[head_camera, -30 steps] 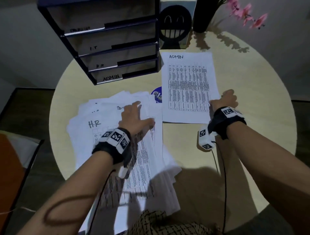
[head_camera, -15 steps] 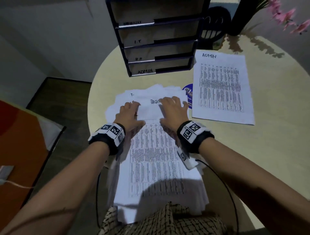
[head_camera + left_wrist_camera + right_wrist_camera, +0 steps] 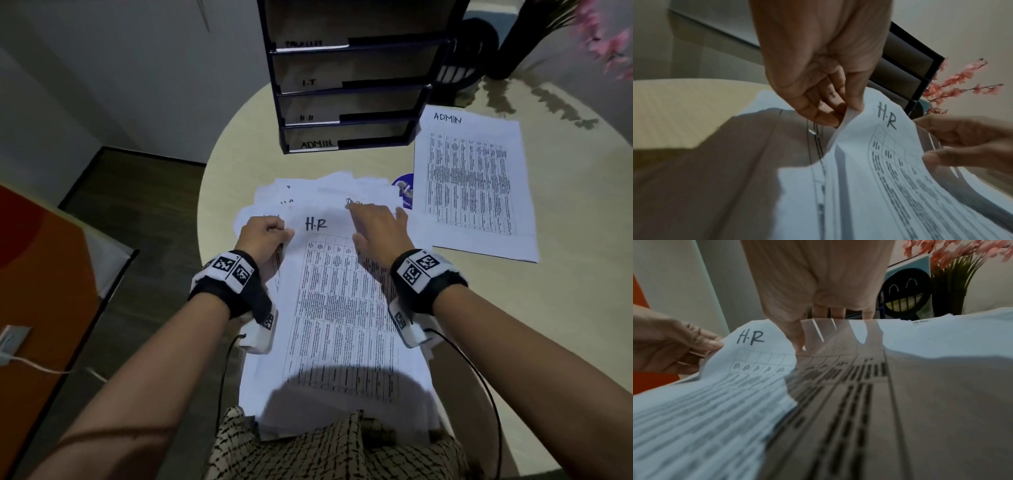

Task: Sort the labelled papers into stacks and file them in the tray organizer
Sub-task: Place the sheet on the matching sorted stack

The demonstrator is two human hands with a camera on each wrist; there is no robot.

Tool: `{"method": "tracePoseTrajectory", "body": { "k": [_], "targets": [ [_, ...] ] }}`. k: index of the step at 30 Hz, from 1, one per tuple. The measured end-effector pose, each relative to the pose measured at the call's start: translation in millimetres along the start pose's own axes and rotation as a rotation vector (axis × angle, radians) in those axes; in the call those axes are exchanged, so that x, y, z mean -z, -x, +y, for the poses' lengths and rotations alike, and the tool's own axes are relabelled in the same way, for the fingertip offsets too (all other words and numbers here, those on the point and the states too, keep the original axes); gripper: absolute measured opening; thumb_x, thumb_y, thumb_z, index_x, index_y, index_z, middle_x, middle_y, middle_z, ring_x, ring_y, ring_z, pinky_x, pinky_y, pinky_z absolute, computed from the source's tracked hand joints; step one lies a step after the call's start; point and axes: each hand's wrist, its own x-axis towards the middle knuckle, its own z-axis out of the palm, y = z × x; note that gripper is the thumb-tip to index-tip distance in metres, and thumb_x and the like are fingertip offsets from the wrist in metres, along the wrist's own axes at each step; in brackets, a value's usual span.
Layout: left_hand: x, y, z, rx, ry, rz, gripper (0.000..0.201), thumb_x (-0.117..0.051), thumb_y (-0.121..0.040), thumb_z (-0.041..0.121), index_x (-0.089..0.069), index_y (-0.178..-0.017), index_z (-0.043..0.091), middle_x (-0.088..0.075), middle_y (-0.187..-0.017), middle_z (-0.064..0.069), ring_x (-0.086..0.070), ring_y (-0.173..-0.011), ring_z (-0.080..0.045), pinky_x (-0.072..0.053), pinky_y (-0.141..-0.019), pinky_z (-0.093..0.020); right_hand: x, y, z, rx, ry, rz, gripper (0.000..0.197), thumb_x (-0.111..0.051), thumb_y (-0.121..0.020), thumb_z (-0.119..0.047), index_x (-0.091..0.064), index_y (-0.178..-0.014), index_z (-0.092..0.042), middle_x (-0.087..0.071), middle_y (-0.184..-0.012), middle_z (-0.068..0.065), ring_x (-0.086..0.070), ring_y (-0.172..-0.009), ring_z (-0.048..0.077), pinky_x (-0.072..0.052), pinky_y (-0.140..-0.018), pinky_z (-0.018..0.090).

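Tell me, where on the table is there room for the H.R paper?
Bare table lies right of the ADMIN sheet, and a strip between the tray organizer and the paper pile. The pile's side is crowded.

Left hand [image 3: 263, 233]: knuckles up, fingers curled, thumb and fingertips [image 3: 830, 120] pinching a paper edge.
Right hand [image 3: 376, 228]: palm down, fingers straight and slightly spread, pressing flat.
Forearms: both bare, reaching forward from the near edge of the table, nearly parallel.
Wrists: each carries a black band.
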Motion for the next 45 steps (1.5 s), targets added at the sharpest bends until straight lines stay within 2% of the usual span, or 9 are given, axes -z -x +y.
{"method": "tracePoseTrajectory", "body": {
  "k": [7, 10, 15, 21, 26, 30, 34, 40, 45],
  "targets": [
    [-8.6, -11.5, -11.1, 0.108, 0.336, 0.078, 0.043, -0.057, -0.089, 0.004, -0.048, -0.048, 0.013, -0.035, -0.048, 0.002, -0.035, -0.05, -0.011, -0.033, -0.055, -0.022, -3.5, 10.3, 7.5, 0.11, -0.138, 0.158, 0.055, -0.054, -0.088, -0.009, -0.039, -0.139, -0.024, -0.033, -0.152, -0.001, -0.025, -0.142, 0.022, -0.007, -0.114, 0.052],
    [-11.1, -15.3, -11.4, 0.143, 0.327, 0.098, 0.037, -0.058, -0.089, 0.007, -0.047, -0.054, 0.011, -0.04, -0.046, 0.003, -0.04, -0.048, -0.012, -0.034, -0.056, -0.024, -7.4, 18.6, 8.8, 0.153, -0.224, 0.252, 0.027, -0.063, -0.08, -0.003, -0.067, -0.106, -0.007, -0.06, -0.129, 0.009, -0.041, -0.133, 0.028, -0.01, -0.113, 0.052],
    [-12.7, -13.7, -7.1, 0.169, 0.356, 0.029, 0.027, -0.054, -0.092, 0.013, -0.057, -0.066, 0.009, -0.065, -0.058, 0.0, -0.061, -0.057, -0.016, -0.05, -0.067, -0.029, -16.4, 30.5, 4.6, 0.242, -0.16, 0.265, 0.017, -0.072, -0.064, 0.002, -0.066, -0.078, -0.007, -0.069, -0.082, 0.01, -0.064, -0.088, 0.029, -0.02, -0.103, 0.05],
    [-7.5, -7.9, -2.6, 0.266, 0.344, -0.095, 0.038, -0.059, -0.087, 0.02, -0.058, -0.113, -0.008, -0.061, -0.115, -0.025, -0.058, -0.099, -0.031, -0.043, -0.098, -0.052, -6.2, 20.4, -4.4, 0.25, -0.208, 0.347, 0.011, -0.074, -0.064, -0.004, -0.065, -0.069, -0.009, -0.054, -0.134, 0.013, -0.048, -0.126, 0.033, -0.028, -0.099, 0.06],
    [-4.7, -25.0, -16.8, 0.284, 0.28, 0.072, 0.024, -0.065, -0.074, 0.021, -0.052, -0.092, 0.012, -0.05, -0.095, -0.01, -0.048, -0.087, -0.022, -0.04, -0.103, -0.047, -11.9, 34.5, -0.3, 0.381, -0.107, 0.363, 0.024, -0.069, -0.055, 0.006, -0.067, -0.074, -0.01, -0.067, -0.118, 0.012, -0.056, -0.117, 0.038, -0.029, -0.097, 0.062],
    [-8.9, -14.6, -7.3, 0.207, 0.332, 0.15, 0.025, -0.055, -0.084, -0.003, -0.057, -0.108, 0.003, -0.054, -0.1, -0.011, -0.055, -0.088, -0.021, -0.048, -0.095, -0.035, -26.0, 56.0, 9.1, 0.465, -0.07, 0.462, 0.027, -0.048, -0.062, -0.001, -0.071, -0.073, -0.011, -0.075, -0.079, 0.003, -0.071, -0.088, 0.025, -0.026, -0.101, 0.042],
    [-6.8, -9.0, -7.4, 0.128, 0.378, -0.025, 0.02, -0.046, -0.086, -0.009, -0.057, -0.095, 0.005, -0.055, -0.091, -0.009, -0.051, -0.075, -0.016, -0.044, -0.076, -0.018, -32.4, 57.2, 12.0, 0.429, -0.153, 0.48, 0.038, -0.059, -0.048, 0.014, -0.068, -0.073, -0.013, -0.074, -0.081, 0.005, -0.054, -0.092, 0.018, -0.026, -0.09, 0.035],
    [-4.8, -13.3, -15.8, 0.218, 0.345, -0.135, 0.037, -0.059, -0.067, 0.018, -0.05, -0.102, 0.011, -0.047, -0.106, -0.011, -0.047, -0.091, -0.029, -0.038, -0.09, -0.035, -22.5, 47.8, -3.6, 0.333, -0.063, 0.424, 0.027, -0.055, -0.053, 0.006, -0.069, -0.07, -0.011, -0.054, -0.134, 0.018, -0.033, -0.129, 0.03, -0.034, -0.094, 0.06],
    [-10.4, -0.3, -7.8, 0.054, 0.193, 0.012, 0.056, -0.053, -0.09, 0.005, -0.027, -0.133, 0.03, -0.061, -0.101, -0.006, -0.061, -0.084, -0.02, -0.055, -0.067, -0.023, -26.9, 49.7, -3.0, 0.32, -0.05, 0.315, 0.031, -0.062, -0.047, 0.006, -0.071, -0.072, -0.011, -0.071, -0.111, 0.011, -0.063, -0.108, 0.036, -0.034, -0.09, 0.068]
  ]
}}
